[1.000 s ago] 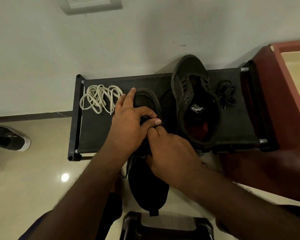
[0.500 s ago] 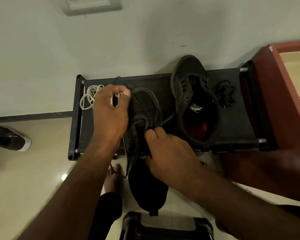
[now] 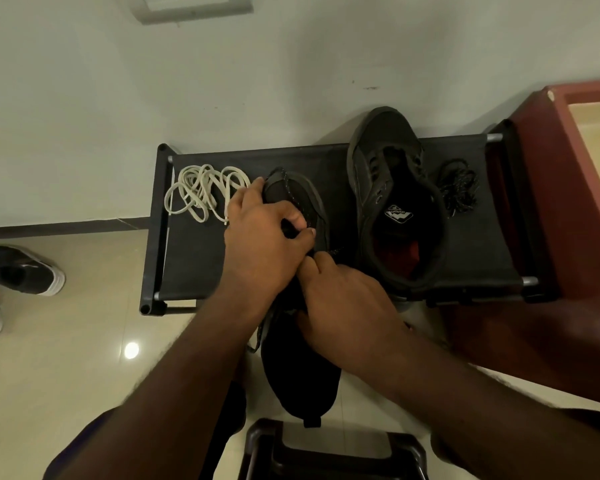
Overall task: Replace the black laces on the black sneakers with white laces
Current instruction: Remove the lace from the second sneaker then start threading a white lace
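The left hand (image 3: 260,244) drops back onto the black fabric sneaker (image 3: 298,375), fingers (image 3: 293,216) pinching its speckled black lace (image 3: 289,184) for another pull, while the right hand (image 3: 343,299) grips the sneaker.

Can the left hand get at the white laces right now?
Probably yes: the white laces lie uncovered on the rack right beside the left hand, though it grips the sneaker.

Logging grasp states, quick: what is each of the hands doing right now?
Left hand: closed, pinching the black lace on the near sneaker.
Right hand: closed, gripping that sneaker.
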Demonstrator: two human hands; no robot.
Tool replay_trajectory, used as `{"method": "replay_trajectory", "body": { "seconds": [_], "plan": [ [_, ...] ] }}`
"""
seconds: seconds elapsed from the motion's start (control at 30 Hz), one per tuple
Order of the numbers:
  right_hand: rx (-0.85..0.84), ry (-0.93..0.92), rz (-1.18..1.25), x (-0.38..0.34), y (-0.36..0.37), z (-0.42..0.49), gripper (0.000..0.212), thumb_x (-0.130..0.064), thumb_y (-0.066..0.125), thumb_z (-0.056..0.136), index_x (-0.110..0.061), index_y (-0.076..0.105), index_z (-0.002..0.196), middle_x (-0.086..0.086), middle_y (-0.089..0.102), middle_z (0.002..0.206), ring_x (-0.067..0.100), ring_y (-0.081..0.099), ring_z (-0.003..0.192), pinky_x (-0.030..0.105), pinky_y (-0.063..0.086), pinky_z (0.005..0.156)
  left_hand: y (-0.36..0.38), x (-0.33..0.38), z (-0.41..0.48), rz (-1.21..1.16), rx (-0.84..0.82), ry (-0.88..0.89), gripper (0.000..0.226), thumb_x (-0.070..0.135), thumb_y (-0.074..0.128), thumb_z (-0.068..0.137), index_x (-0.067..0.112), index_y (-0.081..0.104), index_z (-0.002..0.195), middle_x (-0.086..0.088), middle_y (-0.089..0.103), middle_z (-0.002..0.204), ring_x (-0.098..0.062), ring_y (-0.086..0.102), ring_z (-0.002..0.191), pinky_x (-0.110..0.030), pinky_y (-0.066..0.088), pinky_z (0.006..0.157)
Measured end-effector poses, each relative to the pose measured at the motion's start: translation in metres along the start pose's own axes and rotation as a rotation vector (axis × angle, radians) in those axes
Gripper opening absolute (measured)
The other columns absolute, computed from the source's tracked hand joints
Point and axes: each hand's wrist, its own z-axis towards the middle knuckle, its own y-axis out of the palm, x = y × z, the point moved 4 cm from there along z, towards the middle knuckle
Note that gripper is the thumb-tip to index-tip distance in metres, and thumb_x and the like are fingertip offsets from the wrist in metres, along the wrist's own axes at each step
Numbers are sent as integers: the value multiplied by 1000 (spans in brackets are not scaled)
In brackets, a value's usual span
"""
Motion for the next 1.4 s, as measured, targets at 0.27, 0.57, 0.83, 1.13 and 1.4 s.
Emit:
{"method": "replay_trajectory", "body": {
  "seconds": [0.27,0.57,0.83,1.13,1.4],
  "plan": [
    [-12,11,18,0,-1,-1,40,-38,57,93,-20,43,126,2,50,120,21,59,94,27,37,67,-37,-13,9,-756,466,-69,11,34,71,86,36,67,76,7,67,93,-13,61,91,-41,53,91],
    [-18,27,26,1,-2,1,42,-37,56,94,-19,42,129,4,50,119,20,55,88,28,30,62,-1,-9,7,-167,-140,0,20,49,77,71,45,60,79,-13,39,145,-34,27,143,-52,26,117],
    [8,16,10,0,-2,0,40,-38,58,93,-18,45,125,3,52,117,20,57,86,28,33,63,-30,-2,5,-393,355,87,18,27,73,86,41,62,82,4,62,116,-5,56,109,-23,46,94],
    [-26,35,-7,1,-1,1,39,-38,52,95,-21,40,128,1,50,120,20,58,91,29,34,65,-32,-12,10,-426,78,88,33,11,61,96,23,60,126,9,68,113,0,64,104,-16,51,90],
    [-25,54,18,1,-5,5,32,-36,54,95,-22,42,121,-1,50,114,14,45,77,27,36,65,-41,-42,-8,-325,-32,-326,28,39,62,94,13,67,83,-8,70,78,-14,66,70,-28,52,60]
  ]
}}
